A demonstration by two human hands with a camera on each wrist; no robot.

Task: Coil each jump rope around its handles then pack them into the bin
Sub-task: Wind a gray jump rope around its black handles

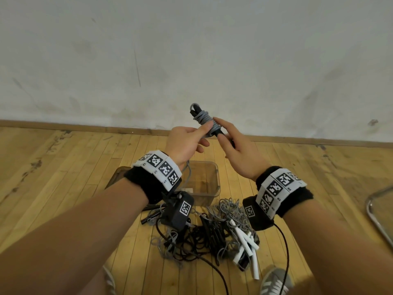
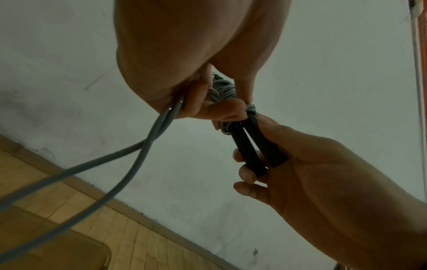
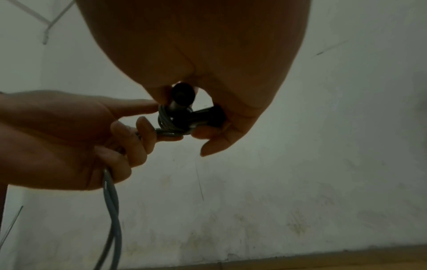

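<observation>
Head view shows right hand (image 1: 236, 150) clamped on paired black handles (image 1: 219, 133), left hand (image 1: 187, 139) pinching limp grey rope (image 1: 204, 118) coils above the bin (image 1: 217, 182); light, springy cord, best held at handles.

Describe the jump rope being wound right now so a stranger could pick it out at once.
Look above the clear bin on the wooden floor, where both hands meet in front of the wall. The grey jump rope is held there, its cord coiled around two black handles; unlike the tangled ropes on the floor, it is off the ground.
</observation>
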